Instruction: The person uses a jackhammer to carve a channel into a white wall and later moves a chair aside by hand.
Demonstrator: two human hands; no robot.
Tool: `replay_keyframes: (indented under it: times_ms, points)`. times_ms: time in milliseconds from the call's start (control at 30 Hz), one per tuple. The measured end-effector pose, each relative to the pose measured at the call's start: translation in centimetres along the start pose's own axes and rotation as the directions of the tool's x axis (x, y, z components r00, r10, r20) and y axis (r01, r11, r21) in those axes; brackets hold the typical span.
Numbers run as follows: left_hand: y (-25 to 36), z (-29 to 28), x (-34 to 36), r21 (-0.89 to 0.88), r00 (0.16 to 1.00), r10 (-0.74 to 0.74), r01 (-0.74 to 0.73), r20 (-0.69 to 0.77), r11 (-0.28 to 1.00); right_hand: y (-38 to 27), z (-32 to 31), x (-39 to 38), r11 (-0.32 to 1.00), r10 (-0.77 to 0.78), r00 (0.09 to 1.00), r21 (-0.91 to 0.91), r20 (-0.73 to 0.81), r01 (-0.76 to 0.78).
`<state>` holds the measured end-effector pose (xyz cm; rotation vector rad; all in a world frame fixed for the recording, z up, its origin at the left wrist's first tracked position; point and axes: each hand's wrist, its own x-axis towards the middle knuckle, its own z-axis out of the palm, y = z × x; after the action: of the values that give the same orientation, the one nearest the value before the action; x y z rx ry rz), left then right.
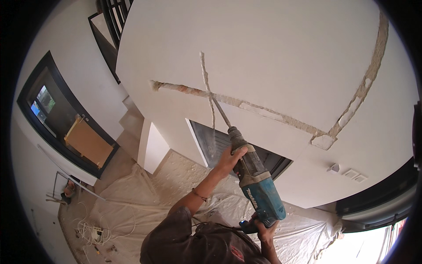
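Note:
I hold a teal and grey rotary hammer [259, 189] slanted up toward a white wall [263, 53]. My left hand [231, 160] is wrapped round its grey front part, behind the chuck. At the rear handle, my right hand [265, 229] is closed, its fingers partly hidden by the tool. A long thin steel bit [221, 111] reaches from the chuck to the wall. Its tip meets a rough chased groove [184, 89], where a shorter upright cut [204, 70] crosses it. Pale dust hangs below that crossing.
The groove runs right to a cut-out box recess [323, 141], then climbs as another channel [365, 88]. Below sits a dark recessed opening [272, 160]. Plastic sheeting [303, 233] covers the floor, with coiled cable [91, 232] at left. A dark-framed door [66, 114] stands left; wall switches [351, 174] are right.

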<state>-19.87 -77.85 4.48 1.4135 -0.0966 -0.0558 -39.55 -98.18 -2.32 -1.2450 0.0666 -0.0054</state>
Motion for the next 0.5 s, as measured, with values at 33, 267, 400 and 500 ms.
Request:
replay_keyframes:
  times_ms: [33, 267, 400, 500]
  points:
    - [-0.7, -0.7, 0.6, 0.011, 1.0, 0.007, -0.007, 0.009, 1.0, 0.4, 0.1, 0.5, 1.0, -0.018, 1.0, -0.019, 0.009, 0.018]
    - [0.8, -0.6, 2.0, 0.025, 1.0, 0.013, -0.014, 0.027, 1.0, 0.4, -1.6, 2.9, 0.998, 0.059, 0.998, -0.005, -0.03, -0.059]
    - [1.0, -0.5, 3.2, 0.101, 1.0, -0.017, 0.018, -0.004, 0.995, -0.5, -1.6, 5.3, 0.99, 0.107, 0.994, 0.098, -0.033, -0.104]
    - [0.2, -0.2, 3.7, 0.045, 0.998, 0.03, -0.028, -0.046, 0.999, -1.1, -1.0, 5.9, 0.983, 0.095, 0.994, 0.165, -0.058, -0.084]
